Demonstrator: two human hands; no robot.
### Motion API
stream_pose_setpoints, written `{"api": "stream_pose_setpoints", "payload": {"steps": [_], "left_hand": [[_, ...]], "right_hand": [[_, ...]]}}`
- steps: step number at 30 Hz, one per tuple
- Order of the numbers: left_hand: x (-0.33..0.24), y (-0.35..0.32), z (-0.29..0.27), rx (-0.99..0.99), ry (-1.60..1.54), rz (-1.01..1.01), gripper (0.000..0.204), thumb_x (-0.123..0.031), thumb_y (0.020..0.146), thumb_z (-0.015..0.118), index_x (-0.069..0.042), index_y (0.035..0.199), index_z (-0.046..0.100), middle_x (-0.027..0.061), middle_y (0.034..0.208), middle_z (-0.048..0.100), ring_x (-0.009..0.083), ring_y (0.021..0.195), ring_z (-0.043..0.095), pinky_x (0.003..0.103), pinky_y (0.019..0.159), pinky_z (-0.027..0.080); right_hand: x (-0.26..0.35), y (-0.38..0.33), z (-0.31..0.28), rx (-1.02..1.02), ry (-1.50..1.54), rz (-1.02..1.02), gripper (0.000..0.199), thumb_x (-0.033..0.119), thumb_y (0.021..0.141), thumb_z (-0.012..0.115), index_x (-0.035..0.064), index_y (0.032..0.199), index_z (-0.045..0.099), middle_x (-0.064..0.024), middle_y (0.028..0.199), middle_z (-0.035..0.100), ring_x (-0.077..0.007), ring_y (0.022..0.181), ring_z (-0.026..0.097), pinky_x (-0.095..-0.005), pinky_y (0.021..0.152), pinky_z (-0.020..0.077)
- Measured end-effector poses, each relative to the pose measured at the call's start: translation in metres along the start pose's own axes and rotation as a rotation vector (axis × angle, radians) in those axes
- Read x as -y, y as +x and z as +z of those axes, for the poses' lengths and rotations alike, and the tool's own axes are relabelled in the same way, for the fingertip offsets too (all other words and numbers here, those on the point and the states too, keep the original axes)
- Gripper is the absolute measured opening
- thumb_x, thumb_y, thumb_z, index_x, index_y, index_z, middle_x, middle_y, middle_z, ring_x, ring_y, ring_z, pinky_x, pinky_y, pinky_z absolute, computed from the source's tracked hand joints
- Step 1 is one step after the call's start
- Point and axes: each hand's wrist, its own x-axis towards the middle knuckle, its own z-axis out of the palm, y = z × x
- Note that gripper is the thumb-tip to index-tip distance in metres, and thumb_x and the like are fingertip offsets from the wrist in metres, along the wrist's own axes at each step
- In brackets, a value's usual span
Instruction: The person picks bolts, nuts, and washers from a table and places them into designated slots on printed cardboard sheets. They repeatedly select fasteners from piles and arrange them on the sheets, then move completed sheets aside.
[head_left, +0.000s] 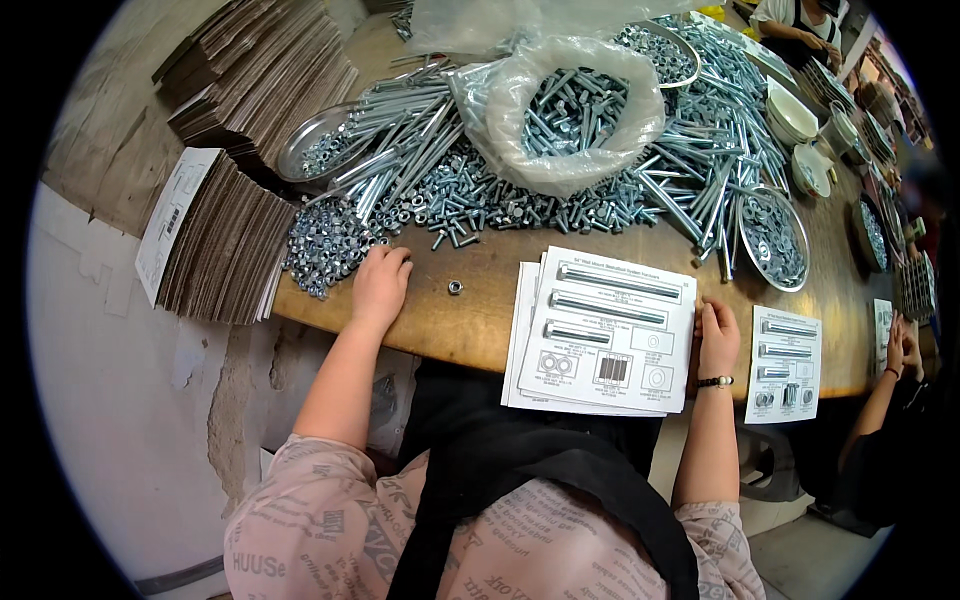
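My left hand [380, 283] rests palm down on the wooden table [470, 320], its fingers at the edge of a heap of small nuts [325, 245]. A single loose nut [455, 287] lies just to its right. My right hand [717, 335], with a wristwatch, lies flat against the right edge of a stack of printed cards [605, 330] showing bolts and washers. Neither hand holds anything.
A large pile of bolts and long rods [560, 180] covers the table's middle, with an open plastic bag of bolts [565, 110]. Metal dishes [775, 240] hold washers. Cardboard stacks [225, 240] stand at the left. Another person's hands [900, 350] and a card [785, 362] are at the right.
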Motion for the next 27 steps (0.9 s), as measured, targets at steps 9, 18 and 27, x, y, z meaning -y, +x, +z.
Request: {"api": "stream_pose_setpoints", "payload": {"steps": [9, 18, 27], "left_hand": [[-0.05, -0.008, 0.013, 0.224, -0.168, 0.22, 0.025, -0.013, 0.07, 0.068, -0.007, 0.094, 0.062, 0.0088, 0.09, 0.056, 0.0262, 0.082, 0.056, 0.035, 0.072, 0.046], [-0.149, -0.047, 0.024, 0.496, -0.366, 0.587, 0.024, -0.018, 0.071, 0.067, -0.012, 0.094, 0.063, 0.004, 0.089, 0.056, 0.0239, 0.085, 0.055, 0.035, 0.075, 0.043], [-0.151, -0.046, 0.023, 0.442, -0.415, 0.604, 0.029, -0.019, 0.069, 0.069, -0.01, 0.096, 0.061, 0.0063, 0.09, 0.056, 0.0235, 0.085, 0.055, 0.035, 0.075, 0.042]], "right_hand": [[0.007, -0.003, 0.003, 0.0, 0.001, 0.004, 0.018, 0.012, 0.088, 0.052, 0.0003, 0.098, 0.06, 0.0006, 0.073, 0.056, -0.0047, 0.062, 0.048, -0.0185, 0.055, 0.0402], [0.003, -0.001, 0.002, 0.007, 0.01, -0.017, 0.017, 0.012, 0.088, 0.052, 0.0005, 0.097, 0.061, 0.0008, 0.074, 0.057, -0.0044, 0.061, 0.048, -0.0182, 0.054, 0.04], [0.0, 0.0, -0.001, 0.028, 0.04, 0.031, 0.018, 0.011, 0.087, 0.053, 0.0004, 0.099, 0.059, -0.0001, 0.075, 0.058, -0.004, 0.061, 0.049, -0.0177, 0.053, 0.0394]]}}
